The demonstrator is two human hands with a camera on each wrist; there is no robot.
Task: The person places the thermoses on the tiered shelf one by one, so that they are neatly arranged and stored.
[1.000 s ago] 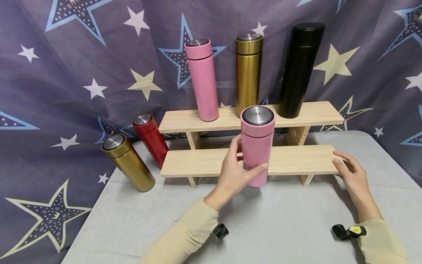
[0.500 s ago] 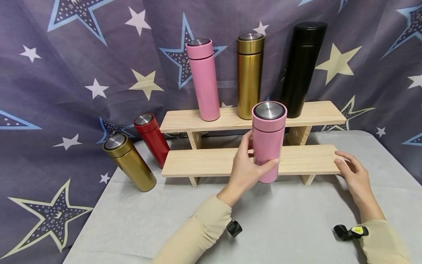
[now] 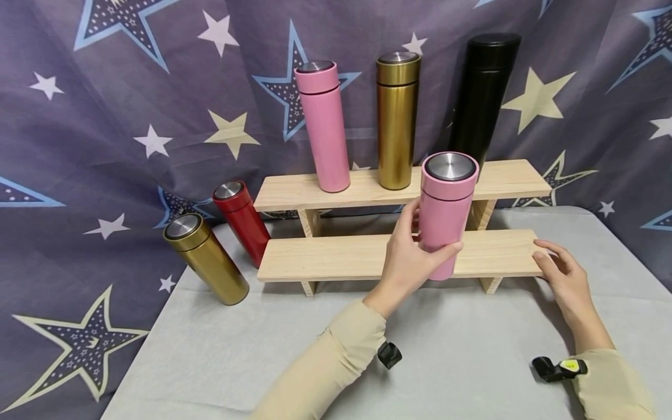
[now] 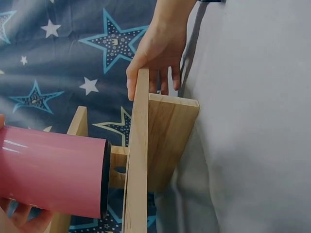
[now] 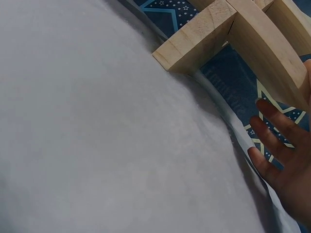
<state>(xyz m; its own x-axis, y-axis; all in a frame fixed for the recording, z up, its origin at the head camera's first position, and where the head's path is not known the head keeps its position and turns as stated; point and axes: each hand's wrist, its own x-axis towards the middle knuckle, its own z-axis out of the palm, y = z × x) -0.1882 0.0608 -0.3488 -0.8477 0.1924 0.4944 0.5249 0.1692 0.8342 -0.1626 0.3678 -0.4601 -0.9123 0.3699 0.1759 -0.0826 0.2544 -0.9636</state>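
My left hand (image 3: 412, 259) holds a pink thermos (image 3: 447, 210) with a steel lid top, fingers and thumb round its lower body. It is upright in the head view, in front of the two-tier wooden rack. The left wrist view shows the thermos's dark base (image 4: 105, 178) apart from the lower board (image 4: 138, 155). My right hand (image 3: 569, 286) grips the right end of the lower board (image 3: 499, 251). In the left wrist view the board's end lies between its digits. The right wrist view shows several fingers (image 5: 274, 143) extended below the board.
On the upper board (image 3: 286, 192) stand another pink thermos (image 3: 324, 131), a gold thermos (image 3: 397, 125) and a black thermos (image 3: 483, 99), partly covered. A red thermos (image 3: 244, 224) and a shorter gold thermos (image 3: 210, 262) stand left of the rack. A starry curtain (image 3: 173, 105) hangs behind.
My left hand has carried the pink thermos to the right and a little up in the head view, so it now overlaps the black thermos. My right hand stays at the board's end.
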